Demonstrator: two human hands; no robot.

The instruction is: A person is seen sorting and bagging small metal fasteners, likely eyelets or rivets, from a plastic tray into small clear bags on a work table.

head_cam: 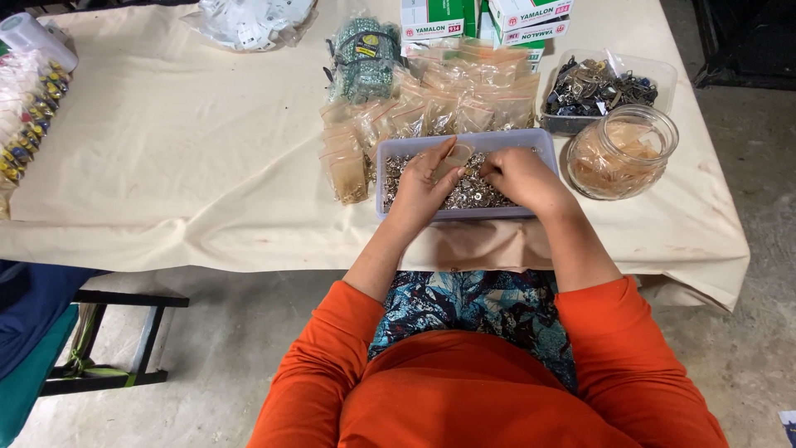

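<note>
From the head view I see both hands inside a lavender plastic tray (543,143) at the table's near edge; my left hand (427,178) pinches a small clear bag (455,156) between thumb and fingers, closed on it; my right hand (521,176) rests on the small metal fasteners (474,196) heaped in the tray, fingers curled, though I cannot tell whether they grip any; filled zip bags (452,104) lie just behind the tray; a glass jar (622,152) stands just beside it on the right; a clear tub of dark metal parts (599,87) sits behind the jar; cream cloth (191,149) covers the table.
</note>
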